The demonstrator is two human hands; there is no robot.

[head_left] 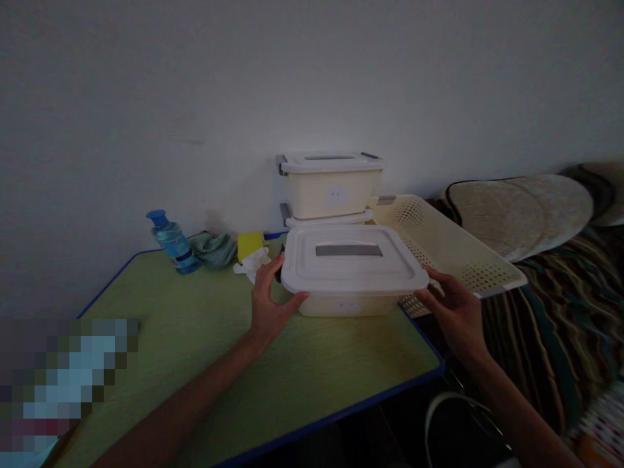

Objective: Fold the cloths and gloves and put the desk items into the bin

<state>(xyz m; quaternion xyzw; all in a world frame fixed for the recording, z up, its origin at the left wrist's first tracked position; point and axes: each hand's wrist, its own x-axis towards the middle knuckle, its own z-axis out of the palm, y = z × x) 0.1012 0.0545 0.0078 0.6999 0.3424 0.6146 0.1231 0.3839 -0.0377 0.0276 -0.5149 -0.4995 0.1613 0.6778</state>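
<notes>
A lidded plastic storage box (pixel 355 270) with a white lid, a grey lid handle and a cream body is at the right part of the table. My left hand (pixel 270 309) grips its left end, thumb at the front corner and fingers along the side by a dark latch. At the opposite end, my right hand (pixel 455 315) holds the lid's rim between thumb and fingers. Behind it, a similar box (pixel 334 185) with grey latches sits on top of another box (pixel 331 221), which is mostly hidden. Whether the front box touches the table cannot be made out.
The green table (pixel 209 377) has a blue edge. At its back left are a blue bottle (pixel 174 244), a bunched cloth (pixel 213 250), a yellow item (pixel 250 246) and crumpled white tissue (pixel 254 261). A perforated cream basket (pixel 448 237) stands right, beside a striped cover (pixel 565 312) and cushion (pixel 521 211).
</notes>
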